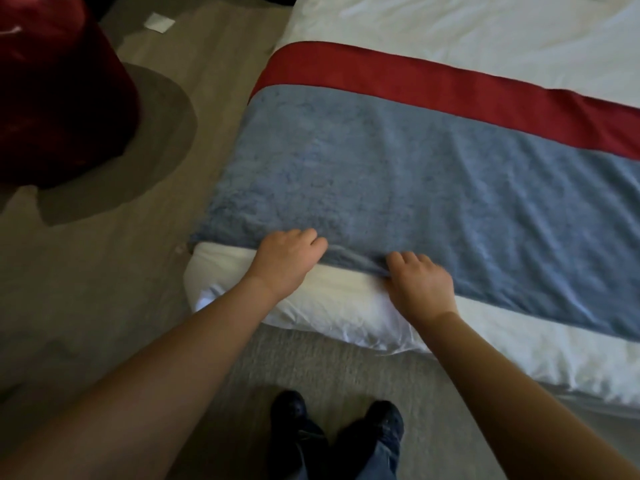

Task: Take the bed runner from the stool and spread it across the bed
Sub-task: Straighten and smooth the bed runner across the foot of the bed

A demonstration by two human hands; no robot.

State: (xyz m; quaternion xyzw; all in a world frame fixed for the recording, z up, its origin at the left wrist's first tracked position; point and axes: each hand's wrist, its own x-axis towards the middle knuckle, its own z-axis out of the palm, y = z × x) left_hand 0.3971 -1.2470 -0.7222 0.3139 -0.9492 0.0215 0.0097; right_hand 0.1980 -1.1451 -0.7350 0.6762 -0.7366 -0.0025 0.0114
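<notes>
- The bed runner (398, 181) lies spread flat across the bed (485, 32), from the near-left corner off past the right edge of the view.
- Most of the runner is a wide blue-grey band with a soft, nubbly, towel-like pile. A smoother, deep red strip runs along its far long side.
- Shallow creases fan over the blue cloth toward the right. At the left it bends down over the side of the mattress.
- The left hand (287, 261) sits on the runner's near hem, fingers curled down into the cloth and clenched on its edge. The fingertips are hidden.
- The right hand (420, 282) is just beside it on the same hem, fingers and thumb pinching a small raised ridge of blue fabric that bunches between the two hands.
- Under the hem the white duvet (329, 313) shows as a puffy, rounded corner with a faintly crinkled, slightly shiny cover.
- The stool (59, 98), a rounded dark red upholstered shape, stands on the floor well apart from the bed, at upper left.
- The floor is grey-beige carpet (104, 289) with a fine, flat weave.
- A pair of black shoes (336, 420) stands on it below the arms.
</notes>
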